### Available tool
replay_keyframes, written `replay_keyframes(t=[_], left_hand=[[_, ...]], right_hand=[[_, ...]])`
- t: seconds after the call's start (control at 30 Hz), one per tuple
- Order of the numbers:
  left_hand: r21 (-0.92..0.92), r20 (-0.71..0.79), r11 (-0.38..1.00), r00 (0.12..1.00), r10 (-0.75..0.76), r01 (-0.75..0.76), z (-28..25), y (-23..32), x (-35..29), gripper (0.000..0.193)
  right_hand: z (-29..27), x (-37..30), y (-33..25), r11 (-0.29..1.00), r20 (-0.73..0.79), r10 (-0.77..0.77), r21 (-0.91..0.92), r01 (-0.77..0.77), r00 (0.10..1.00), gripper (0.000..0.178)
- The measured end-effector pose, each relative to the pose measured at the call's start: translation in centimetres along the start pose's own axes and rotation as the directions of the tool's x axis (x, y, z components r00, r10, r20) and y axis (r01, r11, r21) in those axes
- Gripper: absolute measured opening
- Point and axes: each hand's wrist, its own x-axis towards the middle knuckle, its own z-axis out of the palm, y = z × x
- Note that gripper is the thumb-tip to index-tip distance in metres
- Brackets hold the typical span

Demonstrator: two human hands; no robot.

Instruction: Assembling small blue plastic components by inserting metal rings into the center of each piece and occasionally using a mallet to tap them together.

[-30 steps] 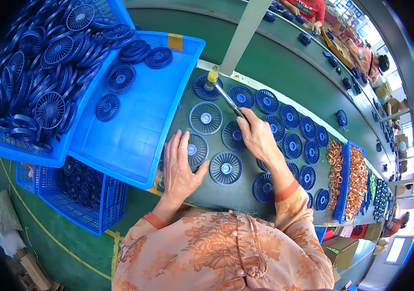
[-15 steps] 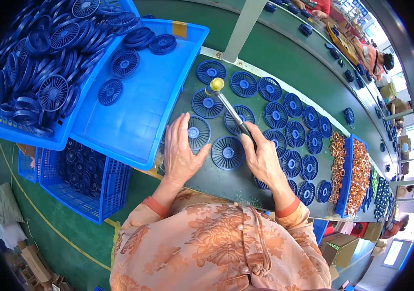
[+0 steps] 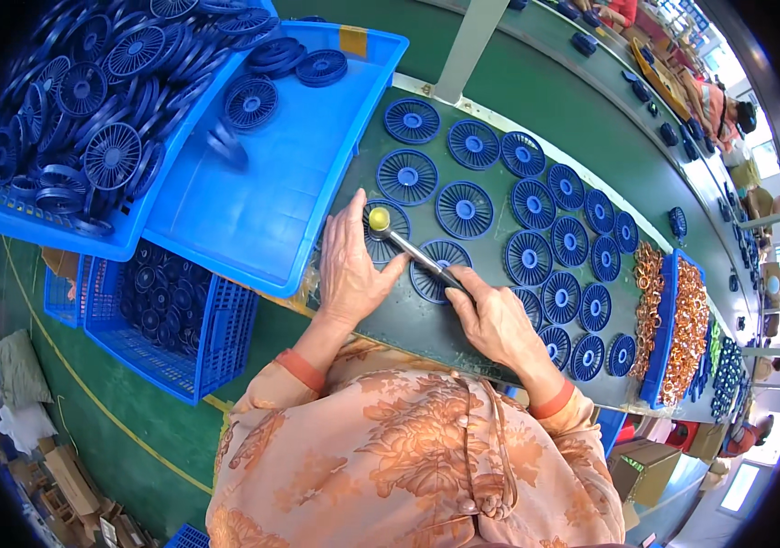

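Observation:
My right hand [image 3: 499, 324] is closed around the dark grip of a hammer [image 3: 413, 253] with a metal shaft and a round yellow head. The hammer's head is down over the middle of a blue spoked disc [image 3: 400, 220] lying on the green table. My left hand [image 3: 350, 269] rests against that disc's left side, fingers stretched out and thumb near its lower edge. Below the shaft another blue spoked disc [image 3: 431, 285] lies partly covered. Several more discs [image 3: 465, 209] lie in rows farther back and to the right.
A blue tray [image 3: 253, 215] at the left holds a few discs, beside a crate [image 3: 125, 239] heaped with them. A lower blue crate [image 3: 216, 338] stands under the table edge. Copper-coloured rings [image 3: 682, 329] fill a tray at the right. A pale post [image 3: 469, 50] rises behind the table.
The raised hammer has come down onto the disc beside my left hand. My left hand stays at that disc. The whole view has shifted slightly.

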Motion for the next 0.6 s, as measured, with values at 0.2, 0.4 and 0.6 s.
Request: replay_keyframes(t=[0.2,0.4,0.6], left_hand=[[-0.049,-0.026,0.998,0.999,0.043,-0.044,0.1,0.9,0.8,0.102],[0.000,0.016,1.000,1.000,0.021,-0.021,1.1,0.6,0.1,0.087],[0.031,0.015,0.995,0.996,0.093,-0.093,0.4,1.0,-0.4,0.074]], right_hand=[[-0.2,-0.8,-0.9,0.998,-0.045,0.049,-0.028,-0.050,0.998,0.035],[-2.2,-3.0,3.7,0.937,-0.110,0.061,0.348,-0.019,0.992,0.037],[-9.8,-12.0,12.0,0.955,-0.854,0.229,0.105,-0.277,0.467,0.030]])
